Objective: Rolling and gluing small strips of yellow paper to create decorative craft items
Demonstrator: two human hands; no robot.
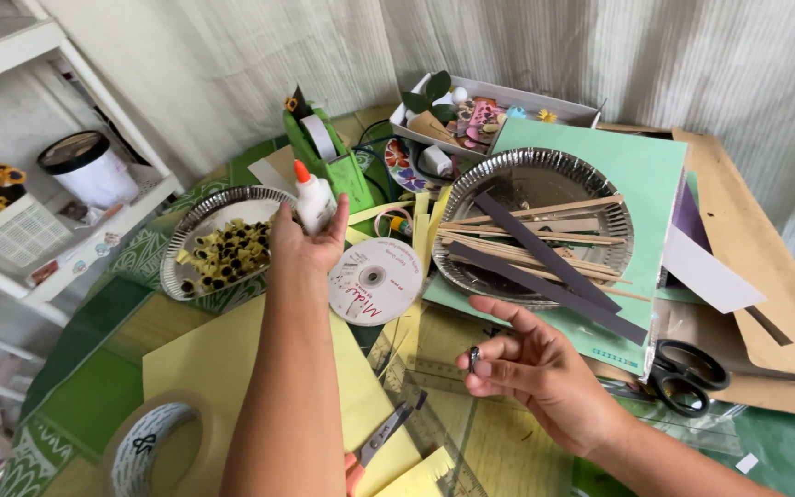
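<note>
Right hand [531, 364] pinches a small dark roll [474, 358]; left hand [305, 241] grips a glue bottle [313, 198] (orange-capped).

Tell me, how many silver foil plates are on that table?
2. One foil plate sits left of the left hand, which holds a glue bottle, and carries small rolled paper bits. The other lies farther right, holding wooden sticks and dark strips. More could be buried under the papers.

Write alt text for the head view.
Over a cluttered craft table, the left hand holds a white glue bottle with an orange cap, and the right hand pinches a small dark paper roll. Foil plates, a disc and scissors lie around.
</note>
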